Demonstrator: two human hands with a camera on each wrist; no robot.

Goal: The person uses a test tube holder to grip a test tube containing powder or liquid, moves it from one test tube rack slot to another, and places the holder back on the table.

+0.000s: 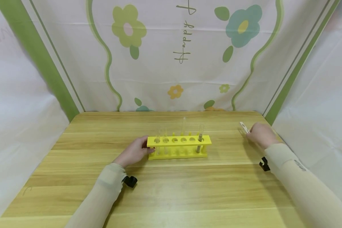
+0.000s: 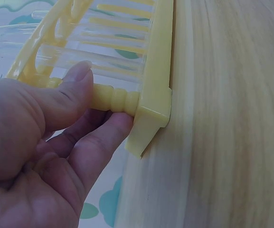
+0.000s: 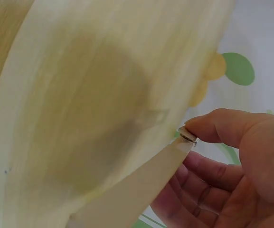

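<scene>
In the head view, a yellow test tube rack (image 1: 179,141) stands mid-table. My left hand (image 1: 135,152) grips its left end; the left wrist view shows thumb and fingers around the end post (image 2: 122,99). Two clear test tubes (image 1: 165,135) stand at the left end. Another tube (image 1: 184,123) rises at the back, and a tube with grey contents (image 1: 199,145) is in the rightmost hole. Off to the right, my right hand (image 1: 261,135) pinches a short, pale, flat strip (image 1: 244,127) with brownish marks. Only its small end (image 3: 188,135) shows at the thumb in the right wrist view; its kind I cannot tell.
The wooden table (image 1: 171,193) reaches back to a white curtain (image 1: 159,63) with printed flowers. More white cloth hangs at the left and right sides. Each wrist carries a small black mount (image 1: 129,181).
</scene>
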